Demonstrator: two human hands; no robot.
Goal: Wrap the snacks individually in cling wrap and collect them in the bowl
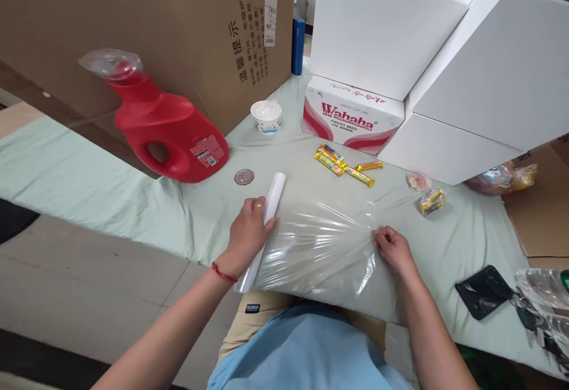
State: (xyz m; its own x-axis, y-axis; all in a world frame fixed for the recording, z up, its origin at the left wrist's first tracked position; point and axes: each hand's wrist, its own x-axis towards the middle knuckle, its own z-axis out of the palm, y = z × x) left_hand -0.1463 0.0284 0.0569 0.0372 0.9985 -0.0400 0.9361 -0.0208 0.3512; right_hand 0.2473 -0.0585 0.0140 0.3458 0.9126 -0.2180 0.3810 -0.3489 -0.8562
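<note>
My left hand is wrapped round a white roll of clear plastic film, which lies slanted near the table's front edge. From the roll a sheet of clear film stretches to the right over the cloth. My right hand pinches the sheet's far edge, and creases fan out from its fingertips. Beyond the film lie several yellow-wrapped snack sticks. A round metallic disc rests just past the roll's upper end.
A large red jug stands left before a brown carton. Farther back are a paper cup and a Wahaha box beside white boxes. A black pouch and keys lie at the right on the pale green cloth.
</note>
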